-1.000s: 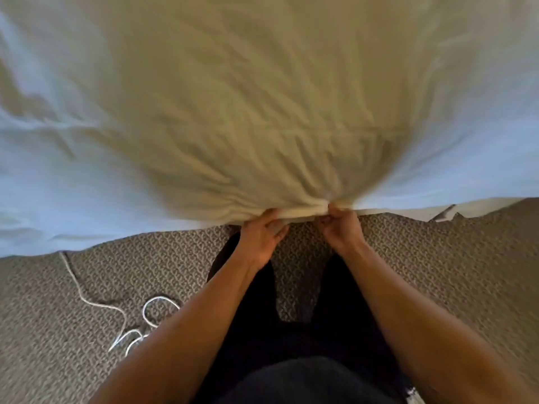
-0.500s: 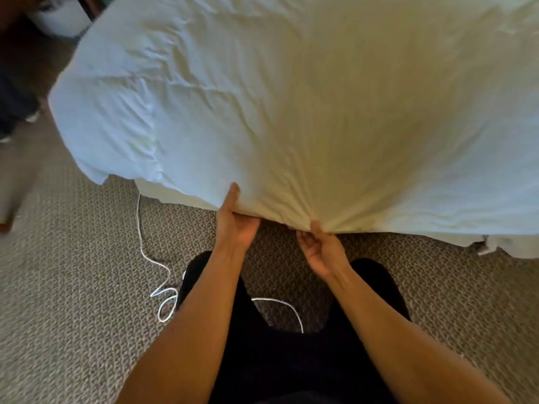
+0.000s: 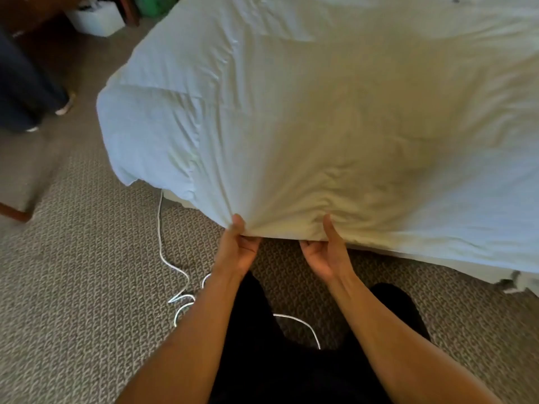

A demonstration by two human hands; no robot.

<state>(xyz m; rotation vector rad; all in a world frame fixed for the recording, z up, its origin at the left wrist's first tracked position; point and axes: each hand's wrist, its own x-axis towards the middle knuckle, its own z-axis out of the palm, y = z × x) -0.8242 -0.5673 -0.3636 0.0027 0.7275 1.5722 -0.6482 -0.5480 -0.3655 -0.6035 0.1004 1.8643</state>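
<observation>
Left hand, right hand: pinch grips on the sheet hem; white cord on carpet nearby.

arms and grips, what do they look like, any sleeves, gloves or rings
The left arm and right arm are bare, with no sleeve in view. The left grip and right grip are bare hands: no glove, ring or watch shows. Black trousers show below.

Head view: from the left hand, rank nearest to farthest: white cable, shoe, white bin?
1. White cable, on the carpet just left of the left hand gripping the sheet.
2. Shoe, far left.
3. White bin, top left corner.
</observation>
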